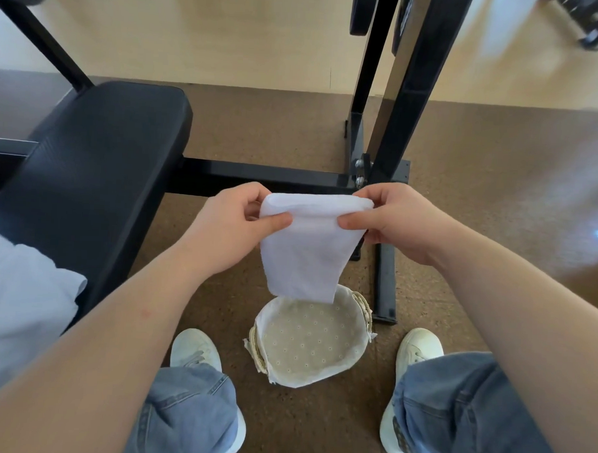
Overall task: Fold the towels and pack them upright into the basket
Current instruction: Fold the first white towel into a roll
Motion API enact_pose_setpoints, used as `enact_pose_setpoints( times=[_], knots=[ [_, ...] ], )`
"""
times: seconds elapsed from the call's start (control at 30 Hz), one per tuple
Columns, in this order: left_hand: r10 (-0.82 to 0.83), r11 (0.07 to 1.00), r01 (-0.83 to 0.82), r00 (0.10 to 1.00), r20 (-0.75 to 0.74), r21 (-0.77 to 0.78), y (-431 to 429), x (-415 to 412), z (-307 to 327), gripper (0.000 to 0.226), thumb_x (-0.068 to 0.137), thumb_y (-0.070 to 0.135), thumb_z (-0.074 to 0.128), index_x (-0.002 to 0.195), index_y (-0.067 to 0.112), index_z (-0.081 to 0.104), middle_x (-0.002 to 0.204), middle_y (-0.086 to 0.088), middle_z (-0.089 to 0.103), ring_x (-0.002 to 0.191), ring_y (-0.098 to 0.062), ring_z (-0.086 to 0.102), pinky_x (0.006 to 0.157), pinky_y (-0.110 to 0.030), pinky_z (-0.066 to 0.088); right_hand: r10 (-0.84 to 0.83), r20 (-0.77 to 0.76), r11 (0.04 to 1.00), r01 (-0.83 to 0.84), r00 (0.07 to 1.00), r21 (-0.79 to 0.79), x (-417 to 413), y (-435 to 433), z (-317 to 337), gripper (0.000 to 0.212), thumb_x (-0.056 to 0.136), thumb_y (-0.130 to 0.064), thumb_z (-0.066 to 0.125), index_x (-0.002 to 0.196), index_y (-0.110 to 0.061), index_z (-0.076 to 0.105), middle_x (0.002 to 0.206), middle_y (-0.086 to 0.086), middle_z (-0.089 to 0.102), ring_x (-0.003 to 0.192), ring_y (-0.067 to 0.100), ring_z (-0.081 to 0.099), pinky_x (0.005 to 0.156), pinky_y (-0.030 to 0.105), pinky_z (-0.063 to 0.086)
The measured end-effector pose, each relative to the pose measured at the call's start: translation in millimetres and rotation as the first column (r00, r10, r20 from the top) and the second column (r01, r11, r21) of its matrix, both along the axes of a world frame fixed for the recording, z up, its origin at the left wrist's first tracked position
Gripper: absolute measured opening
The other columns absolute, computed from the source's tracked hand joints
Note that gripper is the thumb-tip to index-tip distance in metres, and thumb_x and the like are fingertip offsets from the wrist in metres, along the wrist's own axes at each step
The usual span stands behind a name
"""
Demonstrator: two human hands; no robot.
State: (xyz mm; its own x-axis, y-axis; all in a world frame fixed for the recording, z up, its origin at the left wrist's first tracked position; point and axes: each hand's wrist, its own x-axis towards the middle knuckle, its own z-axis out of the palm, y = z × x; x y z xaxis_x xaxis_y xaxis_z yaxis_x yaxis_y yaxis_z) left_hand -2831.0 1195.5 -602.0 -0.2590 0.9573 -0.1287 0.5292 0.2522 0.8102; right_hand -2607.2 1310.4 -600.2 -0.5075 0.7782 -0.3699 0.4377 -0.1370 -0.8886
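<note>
Head view: the left hand (234,227) and the right hand (399,222) each pinch a top corner of the white towel (307,250), thumb on the near side and fingers (249,193) curled behind. The towel hangs over the far rim of the lined basket (362,306), which stands on the floor (316,425) between the shoes. More white cloth (20,299) lies on the counter (87,169) at left.
</note>
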Motion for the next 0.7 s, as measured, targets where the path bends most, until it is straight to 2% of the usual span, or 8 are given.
enact_pose_setpoints(
  times=[0.07,0.13,0.23,0.33,0.4,0.5,0.6,0.7],
  knots=[
    [0.039,0.999,-0.038,0.997,0.072,-0.011,2,0,-1,0.012,0.094,0.034,0.07,0.105,0.032,0.064,0.102,0.017,0.07,0.091,-0.005,0.07,0.066,-0.022,0.061,-0.027,-0.083,1.0,0.026,0.996,-0.007,1,0,3,0.019,0.088,-0.012,0.079,0.105,-0.014,0.071,0.105,0.006,0.075,0.1,0.023,0.074,0.082,0.039,0.064],
    [0.086,0.996,-0.082,0.973,0.213,-0.027,3,1,-2,0.014,0.097,0.028,0.068,0.11,0.026,0.065,0.108,0.011,0.07,0.098,-0.009,0.071,0.07,-0.024,0.062,-0.024,-0.148,0.997,0.012,0.989,-0.079,2,0,1,0.021,0.093,-0.012,0.075,0.112,-0.012,0.068,0.111,0.008,0.073,0.102,0.024,0.075,0.078,0.039,0.064],
    [0.102,0.994,-0.088,0.94,0.327,-0.058,4,3,-5,0.019,0.099,0.027,0.065,0.118,0.024,0.064,0.115,0.009,0.07,0.106,-0.011,0.07,0.078,-0.026,0.062,-0.081,-0.152,0.997,0.078,0.985,-0.03,0,-3,-4,0.019,0.096,-0.016,0.071,0.115,-0.015,0.069,0.112,0.005,0.073,0.103,0.022,0.074,0.076,0.033,0.064],
    [0.156,0.987,-0.136,0.933,0.325,-0.083,5,2,-11,0.022,0.101,0.035,0.06,0.122,0.028,0.062,0.117,0.007,0.069,0.102,-0.012,0.072,0.082,-0.031,0.063,-0.093,-0.18,0.996,0.092,0.979,-0.017,-2,-2,-8,0.021,0.093,-0.015,0.075,0.114,-0.015,0.074,0.105,-0.001,0.079,0.1,0.016,0.076,0.085,0.032,0.062],
    [0.175,0.982,-0.148,0.943,0.282,-0.117,4,3,-13,0.022,0.103,0.04,0.056,0.12,0.027,0.06,0.118,0.002,0.066,0.097,-0.012,0.073,0.083,-0.037,0.064,-0.027,-0.074,1.0,0.027,0.997,-0.003,-1,-3,-10,0.026,0.089,-0.011,0.079,0.114,-0.016,0.076,0.103,-0.002,0.08,0.099,0.015,0.076,0.088,0.033,0.061],
    [0.187,0.977,-0.136,0.914,0.36,-0.162,2,7,-14,0.028,0.105,0.042,0.049,0.13,0.027,0.05,0.128,0.003,0.055,0.109,-0.017,0.062,0.078,-0.045,0.065,-0.08,-0.07,0.995,0.075,0.994,-0.072,-8,-6,-14,0.027,0.095,-0.012,0.072,0.121,-0.017,0.072,0.111,0.002,0.077,0.104,0.02,0.075,0.086,0.036,0.064],
    [0.21,0.974,-0.151,0.882,0.422,-0.17,2,8,-14,0.03,0.106,0.041,0.048,0.133,0.031,0.042,0.129,0.009,0.05,0.113,-0.016,0.058,0.074,-0.041,0.065,-0.083,-0.083,0.99,0.073,0.993,-0.125,-13,-11,-12,0.028,0.102,-0.021,0.063,0.13,-0.026,0.061,0.119,0.0,0.073,0.105,0.02,0.074,0.082,0.041,0.065],
    [0.275,0.957,-0.199,0.849,0.452,-0.209,4,7,-15,0.041,0.1,0.028,0.063,0.134,0.03,0.04,0.121,0.005,0.055,0.106,-0.019,0.065,0.068,-0.029,0.062,-0.075,-0.035,0.987,0.069,0.997,-0.143,-10,-10,-12,0.042,0.096,-0.017,0.073,0.134,-0.024,0.056,0.121,0.004,0.069,0.104,0.023,0.073,0.081,0.039,0.065]
  ],
)
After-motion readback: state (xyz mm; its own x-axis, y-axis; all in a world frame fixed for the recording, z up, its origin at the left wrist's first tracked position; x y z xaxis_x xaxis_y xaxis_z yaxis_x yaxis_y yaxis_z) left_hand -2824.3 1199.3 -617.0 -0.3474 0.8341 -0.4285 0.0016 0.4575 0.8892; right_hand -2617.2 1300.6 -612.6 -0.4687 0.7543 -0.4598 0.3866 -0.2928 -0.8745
